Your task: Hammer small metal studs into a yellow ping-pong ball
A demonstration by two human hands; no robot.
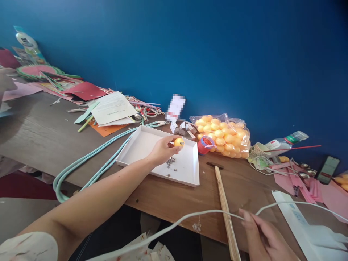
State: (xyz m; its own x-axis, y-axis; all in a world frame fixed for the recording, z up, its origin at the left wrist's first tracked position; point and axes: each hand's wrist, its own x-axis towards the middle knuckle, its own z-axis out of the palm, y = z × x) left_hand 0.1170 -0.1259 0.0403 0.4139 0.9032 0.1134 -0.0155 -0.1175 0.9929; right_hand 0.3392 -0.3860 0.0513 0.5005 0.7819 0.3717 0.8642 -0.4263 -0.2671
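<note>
While the left hand [161, 150] hovers (above the tray [187, 171]), fingertips [172, 144] pinch an orange ball [179, 142]

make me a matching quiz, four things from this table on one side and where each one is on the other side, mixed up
Things:
1 orange ball
2 white cord
3 metal bits
4 hammer

Places:
A lying in the white tray
B held in the left hand
C flat on the table
D pinched by the right hand

Pairs: 1-B, 2-D, 3-A, 4-C
</note>
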